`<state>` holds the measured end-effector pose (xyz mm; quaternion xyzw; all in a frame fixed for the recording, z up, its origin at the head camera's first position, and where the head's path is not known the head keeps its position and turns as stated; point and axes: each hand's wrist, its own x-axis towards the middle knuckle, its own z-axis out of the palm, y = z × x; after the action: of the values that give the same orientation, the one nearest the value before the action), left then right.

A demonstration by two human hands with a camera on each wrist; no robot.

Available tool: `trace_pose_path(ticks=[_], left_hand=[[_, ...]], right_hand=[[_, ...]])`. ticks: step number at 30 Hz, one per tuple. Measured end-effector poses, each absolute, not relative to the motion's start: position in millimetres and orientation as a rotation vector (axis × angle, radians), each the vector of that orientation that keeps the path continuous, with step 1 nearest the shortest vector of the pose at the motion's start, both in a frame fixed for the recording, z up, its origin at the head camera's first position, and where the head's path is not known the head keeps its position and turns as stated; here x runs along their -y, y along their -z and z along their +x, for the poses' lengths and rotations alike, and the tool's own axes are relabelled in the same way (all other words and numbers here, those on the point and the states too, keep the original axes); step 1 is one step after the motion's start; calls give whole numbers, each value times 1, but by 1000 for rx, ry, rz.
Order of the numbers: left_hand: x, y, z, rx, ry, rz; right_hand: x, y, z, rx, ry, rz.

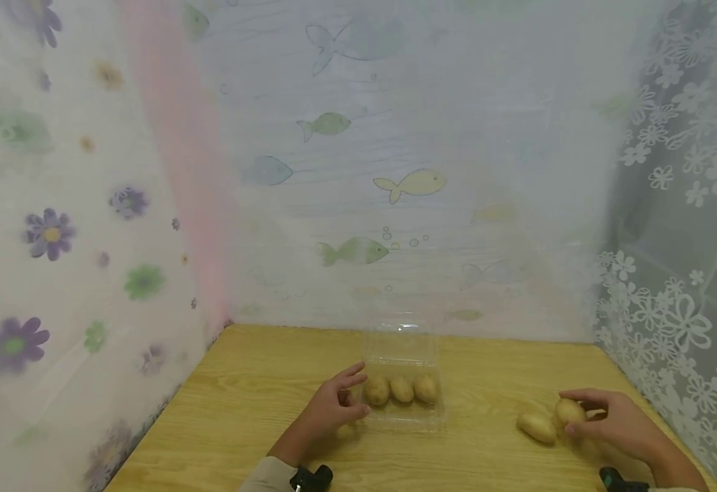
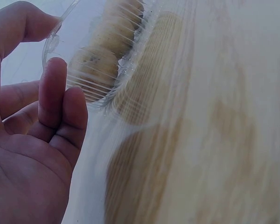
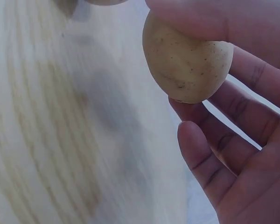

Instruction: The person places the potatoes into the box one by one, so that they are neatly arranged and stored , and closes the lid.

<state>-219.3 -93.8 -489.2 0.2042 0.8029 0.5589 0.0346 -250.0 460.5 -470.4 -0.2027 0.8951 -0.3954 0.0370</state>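
A clear plastic clamshell box (image 1: 404,418) stands with its lid raised at the back, holding three potatoes (image 1: 401,389) in a row. My left hand (image 1: 332,406) grips its left edge, thumb toward the front and fingers farther back. The left wrist view shows the thumb tip at the box rim (image 2: 47,44) and fingers curled beside it. On the right, my right hand (image 1: 619,420) holds a potato (image 3: 186,63) between thumb and fingers. Another potato (image 1: 536,427) lies on the table just left of that hand.
The wood-grain table (image 1: 260,383) meets a fish-print curtain (image 1: 487,273) at the back. A flower-print curtain (image 1: 57,294) borders the left side, and a translucent panel with white flowers (image 1: 659,314) borders the right.
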Motion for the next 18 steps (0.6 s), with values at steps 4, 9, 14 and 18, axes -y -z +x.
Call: trace_pose_path(ticks=[4,9,14,18], left_hand=[[94,490,-219,-2458,-1734,622],[94,491,-219,-2442,-1736,622],[95,492,-221,-2443,-1740,621],[94,492,-221,-2448,-1742,616]], right_hand=[[-456,465,-249,-2798,1225,-565],[-449,458,-250,-2870,1202,-504],[-441,448,-251,-2920,1209,-511],[-433,438,-249,-2918,1200,-489]])
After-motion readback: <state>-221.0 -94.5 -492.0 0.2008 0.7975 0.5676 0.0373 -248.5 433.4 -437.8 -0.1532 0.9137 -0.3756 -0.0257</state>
